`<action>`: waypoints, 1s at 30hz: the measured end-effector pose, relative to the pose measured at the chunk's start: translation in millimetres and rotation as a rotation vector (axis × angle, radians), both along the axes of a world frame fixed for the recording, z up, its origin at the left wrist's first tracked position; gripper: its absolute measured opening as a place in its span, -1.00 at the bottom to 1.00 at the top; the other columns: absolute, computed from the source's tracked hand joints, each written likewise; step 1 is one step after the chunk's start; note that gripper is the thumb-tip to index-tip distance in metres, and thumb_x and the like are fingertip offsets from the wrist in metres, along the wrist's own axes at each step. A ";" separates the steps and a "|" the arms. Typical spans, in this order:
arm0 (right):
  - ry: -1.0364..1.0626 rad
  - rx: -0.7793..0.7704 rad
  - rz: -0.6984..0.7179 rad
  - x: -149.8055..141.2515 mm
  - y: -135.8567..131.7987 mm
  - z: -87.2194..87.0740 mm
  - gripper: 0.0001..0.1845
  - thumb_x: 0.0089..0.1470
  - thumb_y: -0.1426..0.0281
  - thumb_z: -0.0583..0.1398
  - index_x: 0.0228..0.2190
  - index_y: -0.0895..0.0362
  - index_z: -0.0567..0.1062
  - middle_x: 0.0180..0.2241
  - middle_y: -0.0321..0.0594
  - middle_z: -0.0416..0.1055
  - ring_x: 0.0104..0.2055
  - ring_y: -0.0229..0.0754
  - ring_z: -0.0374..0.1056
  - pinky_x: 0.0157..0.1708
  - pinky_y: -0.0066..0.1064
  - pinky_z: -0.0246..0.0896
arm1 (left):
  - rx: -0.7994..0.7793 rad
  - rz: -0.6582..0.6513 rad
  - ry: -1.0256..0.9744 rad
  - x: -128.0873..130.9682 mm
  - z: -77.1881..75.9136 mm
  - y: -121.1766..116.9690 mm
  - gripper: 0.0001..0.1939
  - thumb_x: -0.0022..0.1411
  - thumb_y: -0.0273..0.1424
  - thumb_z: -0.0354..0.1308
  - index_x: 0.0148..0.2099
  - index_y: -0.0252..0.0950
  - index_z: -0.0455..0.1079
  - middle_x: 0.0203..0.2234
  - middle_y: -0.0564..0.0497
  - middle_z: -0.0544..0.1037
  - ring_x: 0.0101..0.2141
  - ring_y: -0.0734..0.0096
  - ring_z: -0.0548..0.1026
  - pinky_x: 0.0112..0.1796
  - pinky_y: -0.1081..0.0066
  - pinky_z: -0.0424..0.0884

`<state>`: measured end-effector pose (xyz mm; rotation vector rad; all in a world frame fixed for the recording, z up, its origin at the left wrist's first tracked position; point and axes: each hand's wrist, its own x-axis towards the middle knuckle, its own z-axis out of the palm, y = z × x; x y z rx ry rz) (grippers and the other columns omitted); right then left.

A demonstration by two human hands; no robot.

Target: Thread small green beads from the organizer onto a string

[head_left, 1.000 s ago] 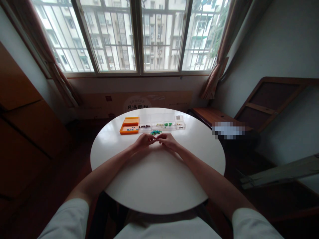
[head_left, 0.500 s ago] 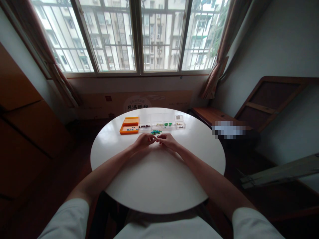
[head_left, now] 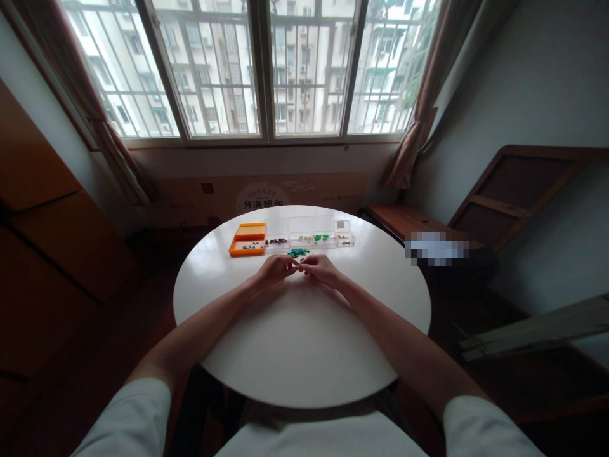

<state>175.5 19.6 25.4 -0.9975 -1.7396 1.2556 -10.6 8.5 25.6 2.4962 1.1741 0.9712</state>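
Both my hands rest on the round white table (head_left: 304,343), fingertips meeting near its far middle. My left hand (head_left: 275,269) has its fingers curled and pinched toward the right one. My right hand (head_left: 321,268) is pinched the same way. What sits between the fingertips is too small to make out. Just beyond the fingertips lies a small heap of green and blue pieces (head_left: 297,252). Farther back stands an orange tray (head_left: 247,240) with a few small pieces, and a clear compartment box (head_left: 311,232) holding dark, yellow and green bits.
A large barred window fills the wall ahead, with curtains at both sides. A cardboard box leans under the sill (head_left: 257,193). Wooden furniture (head_left: 514,190) stands at the right, a brown cabinet (head_left: 42,241) at the left.
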 end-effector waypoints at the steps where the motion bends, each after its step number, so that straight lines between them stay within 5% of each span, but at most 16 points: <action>1: 0.000 0.001 0.001 0.1 -0.2 0.3 -0.78 -0.19 0.32 0.29 -0.51 0.26 0.57 -0.60 -0.22 0.44 -0.55 -0.32 0.28 -0.53 -0.51 0.12 | 0.002 -0.002 -0.001 0.0 -0.1 -0.1 -0.83 0.14 -0.40 0.14 -0.29 -0.33 0.55 -0.58 0.04 0.51 -0.58 0.60 0.36 -0.50 0.61 0.23; 30: 0.012 0.004 0.034 1.0 5.5 -6.0 -0.80 -0.18 0.35 0.27 -0.49 0.25 0.56 -0.56 -0.22 0.45 -0.55 -0.33 0.27 -0.56 -0.52 0.12 | 0.055 -0.014 -0.051 -1.2 -4.8 2.3 -0.84 0.13 -0.37 0.18 -0.29 -0.31 0.54 -0.56 0.03 0.52 -0.58 0.59 0.38 -0.51 0.60 0.27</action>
